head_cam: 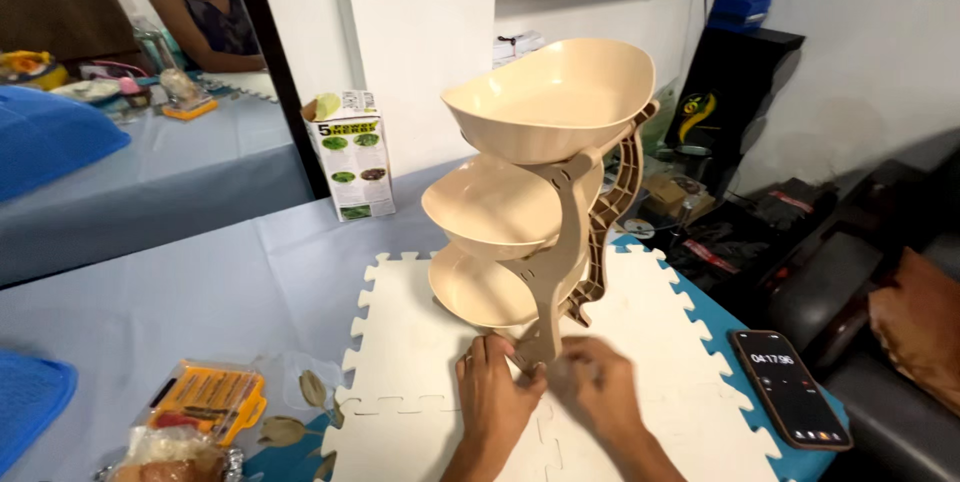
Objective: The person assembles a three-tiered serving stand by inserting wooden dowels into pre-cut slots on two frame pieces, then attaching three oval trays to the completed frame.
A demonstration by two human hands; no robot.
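A beige plastic stand (570, 242) with three stacked bowls rises from a white foam puzzle mat (420, 342). The top bowl (550, 97) is the largest and tilts toward the left. Both hands meet at the foot of the stand's near upright. My left hand (497, 392) lies on the mat with its fingers against the base of the upright. My right hand (600, 387), slightly blurred, pinches the same foot from the right. Whether either hand fully grips the foot is hard to tell.
A phone with a lit screen (790, 389) lies at the mat's right edge. A yellow screwdriver-bit case (210, 397) sits at the lower left, a printed carton (352, 154) behind. Another person (200, 12) sits at a far table. A dark sofa (880, 342) is on the right.
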